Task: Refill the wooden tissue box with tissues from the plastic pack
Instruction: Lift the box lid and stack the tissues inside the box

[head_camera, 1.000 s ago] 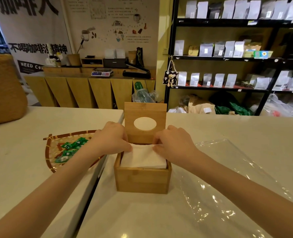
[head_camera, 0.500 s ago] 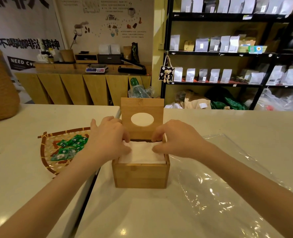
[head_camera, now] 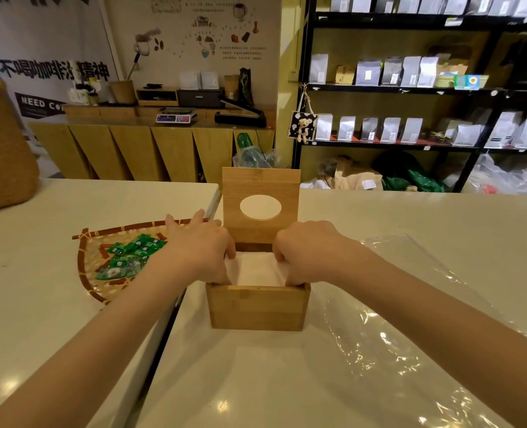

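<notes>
The wooden tissue box (head_camera: 257, 307) stands on the white counter in front of me, its hinged lid (head_camera: 260, 183) upright with an oval hole. A white stack of tissues (head_camera: 254, 271) sits inside. My left hand (head_camera: 199, 250) presses on the stack's left edge, thumb and a finger down in the box, the other fingers spread outside. My right hand (head_camera: 307, 253) grips the stack's right edge with curled fingers. The clear plastic pack (head_camera: 410, 329) lies flat and empty to the right of the box.
A woven bamboo tray (head_camera: 92, 267) with green wrapped candies (head_camera: 132, 253) lies left of the box, across a gap between two counters. A large woven basket (head_camera: 2, 149) stands at far left. Shelves of pouches fill the background.
Both hands have pushed the tissue stack deeper into the box, so less white shows above the rim. My left fingers have spread out over the box's left side.
</notes>
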A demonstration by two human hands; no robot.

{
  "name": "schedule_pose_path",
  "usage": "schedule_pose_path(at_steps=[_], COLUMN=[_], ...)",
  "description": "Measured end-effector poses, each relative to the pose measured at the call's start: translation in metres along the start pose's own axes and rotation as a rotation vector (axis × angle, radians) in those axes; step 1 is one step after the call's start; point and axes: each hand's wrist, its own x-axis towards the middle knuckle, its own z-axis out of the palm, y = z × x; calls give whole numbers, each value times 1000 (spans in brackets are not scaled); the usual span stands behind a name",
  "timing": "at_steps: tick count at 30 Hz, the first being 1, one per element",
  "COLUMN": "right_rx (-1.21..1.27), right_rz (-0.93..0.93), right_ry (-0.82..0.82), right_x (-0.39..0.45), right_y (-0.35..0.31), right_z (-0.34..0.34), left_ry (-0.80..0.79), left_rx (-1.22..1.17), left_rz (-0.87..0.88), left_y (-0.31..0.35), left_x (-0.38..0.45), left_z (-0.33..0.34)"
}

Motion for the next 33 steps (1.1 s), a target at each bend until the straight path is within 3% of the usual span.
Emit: schedule_pose_path(at_steps=[5,11,18,25,30,33], right_rx=[96,-103,132,-58,-29,170], right_rz=[-10,14,45,-24,-4,-6], right_ry=[-152,-84,-124,36,-15,-91], right_x=[-4,-1,-5,-12,-10,-12], right_y=[9,-11,6,0,-2,10], right_z=[-18,-13,-7,-4,-2,-10], left_ry=[-6,-35,-28,-33,-49,1], left_rx=[55,31,-1,-15,-83,-76], left_rz=[1,-6,-31,-38,-34,-52], left_y=[0,3,5,4,2,2], left_x=[0,2,3,4,10,4], left_z=[-2,-2,1,0,3,-1])
